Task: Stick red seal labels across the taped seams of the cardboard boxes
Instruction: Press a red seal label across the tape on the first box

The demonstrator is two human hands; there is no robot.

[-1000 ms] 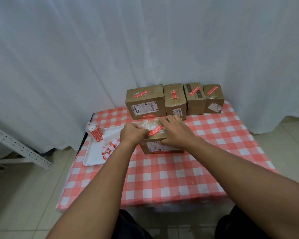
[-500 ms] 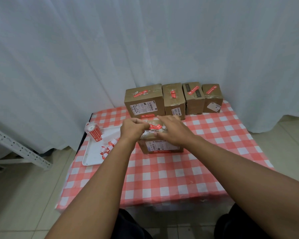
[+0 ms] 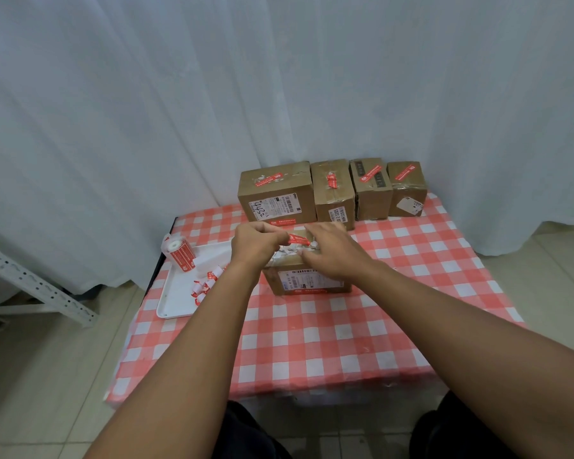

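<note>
A: What was each hand's grip doing, from the head camera?

B: The left hand (image 3: 257, 245) had its fingers curled, and its grip pinched one end of a red seal label (image 3: 298, 240). The label stretched just above the top of the near box (image 3: 307, 279), between the two hands. The right hand (image 3: 333, 251) lay over the box top with fingers fairly straight and loose, its grip apart; the fingertips met the label's other end and the whitish torn tape there. Whether the label was already stuck down, I could not tell.

A: Where did that box sit?

B: On the checked cloth of the bench (image 3: 312, 342), in front of a row of boxes at the back edge.

A: How many boxes altogether?

B: Five. The near one, and four behind it side by side: a large box (image 3: 275, 197), a second box (image 3: 333, 193), a third box (image 3: 370, 190) and a fourth box (image 3: 406, 190). Each of the four carried a red label on top.

A: Any containers?

B: One white tray (image 3: 174, 303) on the bench's left edge. A roll of red labels (image 3: 178, 251) stood at its far corner, and a loose pile of curled backing scraps (image 3: 207, 283) lay in it, too tangled to count.

A: Anything else?

B: A white curtain (image 3: 212, 94) hung behind the bench, and a grey metal frame (image 3: 30, 279) stood at the left.
</note>
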